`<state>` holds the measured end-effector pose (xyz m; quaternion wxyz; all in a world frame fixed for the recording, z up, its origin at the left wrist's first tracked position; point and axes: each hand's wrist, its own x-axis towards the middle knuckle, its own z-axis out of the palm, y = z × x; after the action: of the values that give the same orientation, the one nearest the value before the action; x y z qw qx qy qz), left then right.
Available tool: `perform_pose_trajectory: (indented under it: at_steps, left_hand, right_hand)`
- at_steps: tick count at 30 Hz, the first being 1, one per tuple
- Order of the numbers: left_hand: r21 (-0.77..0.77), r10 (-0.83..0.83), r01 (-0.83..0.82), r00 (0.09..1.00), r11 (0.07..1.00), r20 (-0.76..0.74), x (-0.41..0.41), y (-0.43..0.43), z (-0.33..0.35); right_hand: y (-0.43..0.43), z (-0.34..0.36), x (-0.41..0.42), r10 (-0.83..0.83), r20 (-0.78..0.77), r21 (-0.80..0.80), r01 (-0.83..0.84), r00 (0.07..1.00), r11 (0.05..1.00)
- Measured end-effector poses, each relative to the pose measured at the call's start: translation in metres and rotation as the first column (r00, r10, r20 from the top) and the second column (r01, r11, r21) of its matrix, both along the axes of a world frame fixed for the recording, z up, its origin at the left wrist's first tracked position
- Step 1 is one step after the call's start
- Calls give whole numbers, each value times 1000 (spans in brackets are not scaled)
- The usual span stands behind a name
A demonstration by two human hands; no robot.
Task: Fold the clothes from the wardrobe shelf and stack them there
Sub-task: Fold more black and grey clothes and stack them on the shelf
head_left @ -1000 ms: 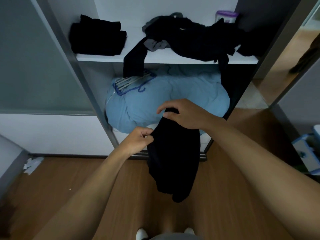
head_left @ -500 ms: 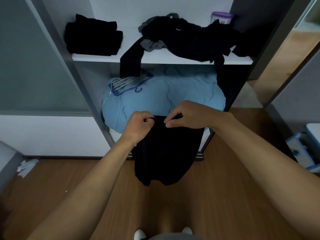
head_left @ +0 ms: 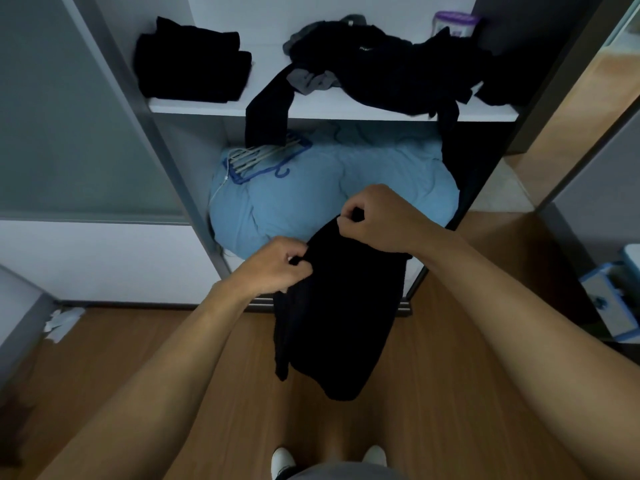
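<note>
Both grips were clamped on the black garment [head_left: 339, 317]: my left hand [head_left: 277, 265] and right hand [head_left: 377, 220] pinched its top edge, and it hung below the wardrobe shelf [head_left: 346, 110]. I judged it best to level the corners and pull taut before folding. The folded stack [head_left: 190, 64] sat at the shelf's left end.

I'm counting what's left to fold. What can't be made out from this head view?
Head view:
Black garment, pinched by the left hand and right hand: its type, since it hangs bunched and dark.
Unfolded pile on the shelf: piece count, as black items overlap.
Folded stack: layer count, too dark.
Purple-lidded container: lower part, behind the pile.
</note>
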<state>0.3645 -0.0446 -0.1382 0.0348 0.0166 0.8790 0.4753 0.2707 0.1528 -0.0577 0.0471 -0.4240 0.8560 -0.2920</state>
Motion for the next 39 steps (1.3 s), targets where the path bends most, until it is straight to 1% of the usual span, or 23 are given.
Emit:
perform_pose_trajectory:
  at_steps: [1,3,5,8,10,12,13,15,17,20,23,26,29,30,33,34,36,38,39]
  left_hand:
    - [-23,-15,16,999,1000,47,2,-2,-8]
    - [-66,-25,31,995,997,95,6,-2,-27]
    - [-76,-36,47,989,996,140,8,4,-46]
    - [-10,-66,69,978,998,197,8,15,-61]
    - [46,-136,128,960,991,247,9,22,-65]
    - [57,-171,161,943,985,287,11,29,-70]
    - [36,-163,159,946,987,280,11,32,-73]
    - [-2,-100,104,965,995,244,11,38,-76]
    - [44,-98,92,981,995,165,11,44,-81]
    - [8,-78,78,995,997,67,13,46,-88]
    - [-64,-32,35,998,997,53,17,41,-103]
    - [-75,-47,45,999,996,-18,26,36,-118]
    - [-146,-41,34,998,989,-43,36,33,-133]
    - [-207,-34,30,999,978,-15,38,30,-135]
    - [-430,-33,122,977,895,210,39,17,-140]
    - [-444,-28,141,967,885,253,42,14,-139]
    - [-364,-53,135,972,921,228,48,12,-134]
    - [-286,-3,45,989,957,146,57,10,-131]
    - [-249,11,22,991,968,132,59,8,-129]
  right_hand:
    - [-1,0,2,-17,32,-51,18,999,999]
    - [0,1,6,-53,108,-144,69,993,987]
    - [1,1,9,-68,182,-207,106,981,973]
    - [0,-2,16,-84,254,-228,144,964,963]
    - [0,-6,18,-117,271,-239,184,955,953]
    - [2,-8,16,-155,286,-260,232,946,937]
    - [3,-10,15,-166,295,-272,250,941,929]
    - [6,-12,14,-174,299,-285,261,938,922]
    - [9,-15,13,-183,286,-259,260,941,930]
    - [13,-20,10,-249,293,-202,314,923,928]
    - [16,-26,9,-288,347,-213,373,893,903]
    - [14,-29,14,-262,403,-248,380,877,891]
    - [13,-28,17,-225,408,-282,356,885,891]
    - [14,-27,17,-213,411,-289,348,887,892]
    - [17,-26,15,-175,425,-308,323,888,895]
    - [18,-26,14,-164,428,-314,316,889,895]
    - [19,-26,14,-138,440,-333,304,887,893]
    - [19,-29,15,-101,489,-363,307,867,880]
    - [20,-30,15,-78,530,-385,321,845,865]
